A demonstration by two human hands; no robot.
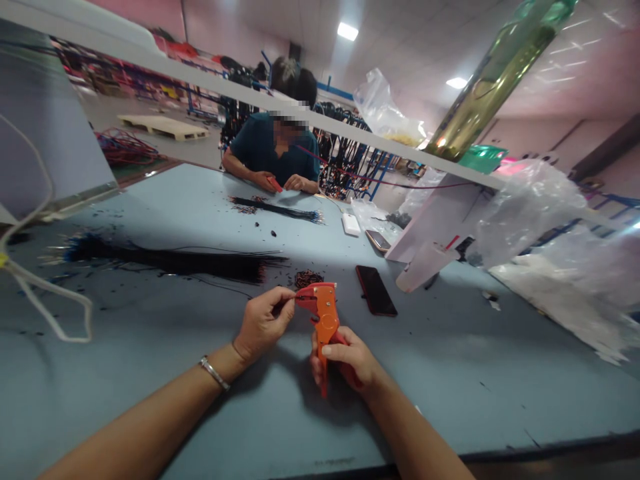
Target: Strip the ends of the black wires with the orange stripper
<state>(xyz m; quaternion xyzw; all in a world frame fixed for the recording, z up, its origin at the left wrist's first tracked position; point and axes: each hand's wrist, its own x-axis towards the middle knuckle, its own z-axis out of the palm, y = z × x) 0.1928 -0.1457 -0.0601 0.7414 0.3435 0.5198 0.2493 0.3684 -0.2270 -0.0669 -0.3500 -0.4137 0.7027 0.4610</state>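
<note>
Clasping stripper point(327, 317), right hand point(355, 359) points nose point(308, 299) left, long axis vertical in view (left hand point(263, 321) pinched, contents unclear).

Your right hand point(353, 357) grips an orange-and-red wire stripper point(327, 307) upright above the blue-grey table point(450, 373), while your left hand point(265, 323), a bracelet point(215, 373) on its wrist, pinches thumb to fingers at the tool's red nose, whatever lies between them too small to make out. Beyond your hands lie a long bundle of black wires point(195, 260), a small heap of short pieces point(309, 279) and a dark smartphone point(376, 291). Across from you, a co-worker point(270, 143) holds a red tool point(274, 183) behind a second wire bundle point(280, 208).
</note>
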